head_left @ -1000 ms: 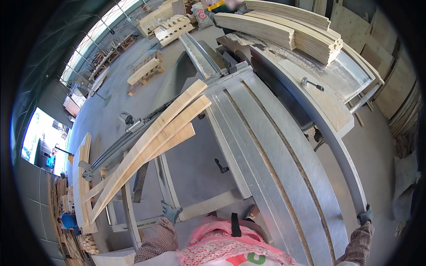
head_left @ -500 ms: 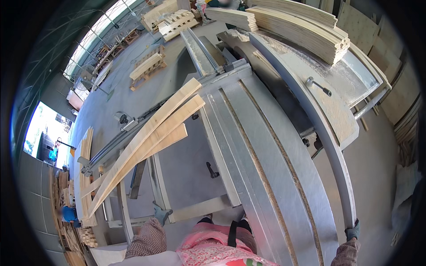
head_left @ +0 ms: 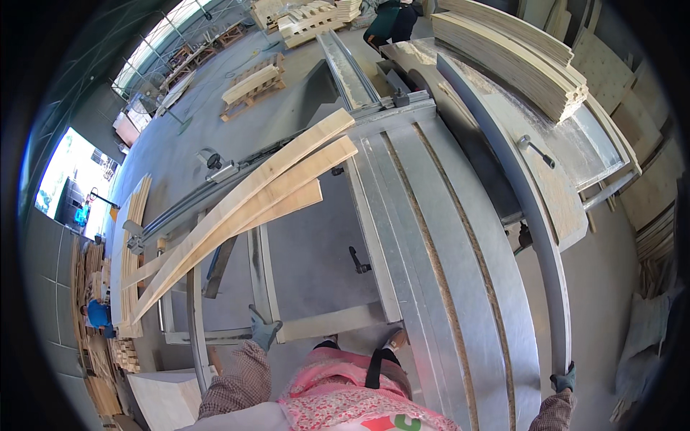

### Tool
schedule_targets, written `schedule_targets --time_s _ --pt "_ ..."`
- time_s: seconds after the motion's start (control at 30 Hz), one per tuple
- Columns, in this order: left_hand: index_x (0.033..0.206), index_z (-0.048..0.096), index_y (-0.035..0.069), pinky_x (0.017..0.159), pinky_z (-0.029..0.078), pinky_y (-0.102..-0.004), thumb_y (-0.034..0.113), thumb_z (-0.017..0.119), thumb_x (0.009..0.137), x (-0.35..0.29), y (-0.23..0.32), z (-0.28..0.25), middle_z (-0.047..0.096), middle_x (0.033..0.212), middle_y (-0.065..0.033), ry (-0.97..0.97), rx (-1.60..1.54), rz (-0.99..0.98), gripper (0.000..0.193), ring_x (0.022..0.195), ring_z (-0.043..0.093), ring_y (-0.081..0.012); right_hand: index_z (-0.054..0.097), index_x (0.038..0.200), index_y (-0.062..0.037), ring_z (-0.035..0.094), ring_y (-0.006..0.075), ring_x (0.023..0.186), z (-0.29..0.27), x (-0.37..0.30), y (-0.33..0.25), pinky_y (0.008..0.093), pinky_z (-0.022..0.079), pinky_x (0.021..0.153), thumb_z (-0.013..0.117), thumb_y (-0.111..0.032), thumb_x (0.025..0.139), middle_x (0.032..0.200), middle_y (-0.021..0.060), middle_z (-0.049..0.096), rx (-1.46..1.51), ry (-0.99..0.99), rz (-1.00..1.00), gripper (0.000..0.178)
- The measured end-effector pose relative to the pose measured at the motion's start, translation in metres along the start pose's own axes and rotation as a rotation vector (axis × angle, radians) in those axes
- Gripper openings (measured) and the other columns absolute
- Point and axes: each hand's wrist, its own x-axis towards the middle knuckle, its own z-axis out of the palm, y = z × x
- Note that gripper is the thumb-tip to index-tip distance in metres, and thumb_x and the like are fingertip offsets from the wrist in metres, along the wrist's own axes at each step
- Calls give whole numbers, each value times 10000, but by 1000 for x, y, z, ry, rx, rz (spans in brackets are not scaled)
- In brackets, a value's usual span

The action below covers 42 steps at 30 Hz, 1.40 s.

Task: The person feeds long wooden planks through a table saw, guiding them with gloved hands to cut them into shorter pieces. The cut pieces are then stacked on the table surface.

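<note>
Right hand: the person's right hand (head_left: 563, 379), in a grey-blue work glove, curled around the near end of the fence.
Left hand: the left hand (head_left: 264, 332), gloved alike, well apart from the right, touching a corner of the frame with thumb raised; cannot tell whether its fingers close on it.
Fence: long, straight-edged grey metal fence (head_left: 558, 302), on edge to the right of the slotted table, reaching forward from the right hand; judged heavy and rigid, not fragile, its smooth face probably slick.
Hold, fence: the free near end, by judgement, with fingers wrapped over the edge.
Frame: pale grey metal open frame (head_left: 330, 321), left of the slotted table; judged stiff and sturdy, best held on a bare crossbar.
Slotted table: broad silver metal table with two lengthwise slots (head_left: 460, 266), between the hands; likely hard and slippery.
Strips: long pale wooden strips (head_left: 237, 212), fanned across the frame; probably light and somewhat springy.
Lever: silver lever with a black grip (head_left: 539, 152), beside the fence.
Stack: layered pale plywood pieces (head_left: 510, 61), piled beyond the lever.
Co-worker: dark-clothed legs (head_left: 392, 25), past the machine's far end.
</note>
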Motion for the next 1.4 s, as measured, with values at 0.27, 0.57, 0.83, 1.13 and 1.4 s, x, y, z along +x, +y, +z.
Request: schedule_targets --time_s 0.27,0.57,0.83,1.13,1.4 --pt "1400 80 47 986 343 -362 133 747 592 -13 -8 0 368 1272 -249 74 -36 23 1051 1163 394 -360 284 1369 -131 378 305 1207 -39 -39 -114 375 354 984 739 -24 539 1318 151 393 122 40 -252 953" --pt "1390 88 26 942 364 -410 209 760 559 -22 10 2 421 1195 -271 138 70 -7 1084 1100 432 -395 471 1214 -22 428 312 1149 -8 -117 -344 397 340 968 593 -45 756 1219 144 490 78 269 -1016 475" --pt "1402 78 85 926 365 -437 290 754 576 -26 4 2 427 1177 -278 139 12 56 1087 1079 437 -414 470 1231 -95 391 319 1182 89 -275 -529 424 304 993 641 -42 691 1229 109 476 117 -66 -1710 569" --pt "1263 419 24 924 405 -282 68 552 841 7 -66 -39 532 1170 -102 -239 -1094 93 444 1072 510 -176 430 1254 -131 350 322 1194 170 -452 -692 431 289 985 685 -204 665 1238 128 449 -81 -108 -1987 646" --pt "1243 421 -10 947 371 -352 54 643 743 70 -104 -128 486 1212 -153 134 -395 366 551 1109 475 -277 416 1249 -97 360 310 1187 262 -560 -847 428 258 1001 718 -416 618 1252 137 425 -85 1 -2180 769"
